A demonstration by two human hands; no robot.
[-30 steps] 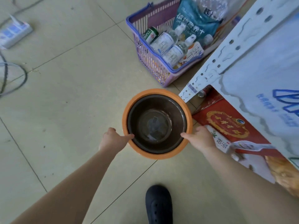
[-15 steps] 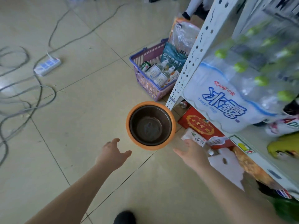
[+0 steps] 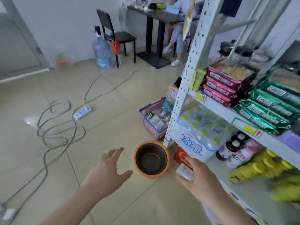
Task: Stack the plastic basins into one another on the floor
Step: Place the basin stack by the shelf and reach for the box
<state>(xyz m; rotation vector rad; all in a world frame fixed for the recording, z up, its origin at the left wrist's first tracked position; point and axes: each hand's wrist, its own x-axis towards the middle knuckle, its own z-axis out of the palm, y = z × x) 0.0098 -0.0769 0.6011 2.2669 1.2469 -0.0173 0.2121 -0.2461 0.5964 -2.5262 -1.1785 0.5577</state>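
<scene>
The orange basin is standing upright on the tiled floor, with a dark basin sitting inside it, so only the orange rim is showing around the dark one. Both hands are hovering above the floor and touching nothing. The left hand is floating just left of the orange rim with its grip wide, the fingers spreading apart. The right hand is hanging just right of the basins, its grip also loose and holding nothing. On the right side the room is narrow: the white shelf post is coming down to the floor just behind the basins, and a red box is lying near the orange rim. A purple basket is standing farther back beside the post. On the left the floor is lying open, with grey cables and a power strip well apart from the basins.
</scene>
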